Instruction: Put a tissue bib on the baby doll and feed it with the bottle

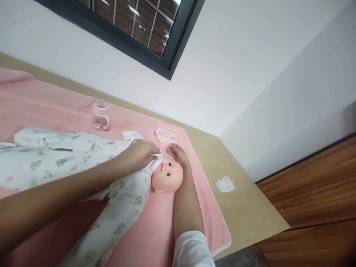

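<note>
A baby doll (pixel 169 180) lies on its back on a pink blanket (pixel 164 218), its bald head toward the right. It wears a white outfit (pixel 116 207) printed with green and pink figures. My left hand (pixel 143 154) pinches a white cloth (pixel 156 157) at the doll's mouth and chin; part of the cloth lies under the chin. Around the top and far side of the head reaches my right hand (pixel 177 152), fingers stretched out, holding nothing. Whether its palm touches the head I cannot tell.
A pink-lidded baby bottle (pixel 100 115) stands on the blanket near the wall. Beyond my right hand lies a clear plastic packet (pixel 166 135). A crumpled white tissue (pixel 225 184) rests on the wooden table (pixel 244 211). A dark-framed window (pixel 155 66) is set in the wall.
</note>
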A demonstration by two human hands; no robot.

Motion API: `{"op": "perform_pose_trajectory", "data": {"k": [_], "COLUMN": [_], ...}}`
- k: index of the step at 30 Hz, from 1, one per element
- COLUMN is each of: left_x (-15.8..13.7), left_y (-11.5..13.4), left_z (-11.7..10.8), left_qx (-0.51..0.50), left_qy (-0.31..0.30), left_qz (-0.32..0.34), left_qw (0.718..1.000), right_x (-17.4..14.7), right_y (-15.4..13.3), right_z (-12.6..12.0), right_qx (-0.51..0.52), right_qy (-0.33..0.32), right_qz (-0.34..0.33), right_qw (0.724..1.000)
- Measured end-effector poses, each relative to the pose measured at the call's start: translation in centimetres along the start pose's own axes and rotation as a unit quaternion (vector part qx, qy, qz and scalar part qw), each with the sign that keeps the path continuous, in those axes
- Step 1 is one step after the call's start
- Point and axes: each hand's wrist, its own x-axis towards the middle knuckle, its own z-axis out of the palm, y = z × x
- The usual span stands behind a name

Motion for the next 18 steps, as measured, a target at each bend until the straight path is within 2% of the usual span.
{"op": "perform_pose_trajectory", "data": {"k": [10,18], "left_x": [-0.1,-0.5], "left_y": [0.5,1.7], "left_z": [-0.1,-1.6], "left_qx": [0.018,-0.052], "left_qy": [0.008,-0.027], "left_qz": [-0.016,-0.045], "left_qw": [1.000,0.997], "right_x": [-0.5,-0.4], "right_y": [-0.3,-0.2], "right_z": [0.3,0.2], "right_qx": [0.000,0.002], "right_qy": [0.002,-0.003], "right_qz": [0.001,-0.001], "right_qw": [1.000,1.000]}}
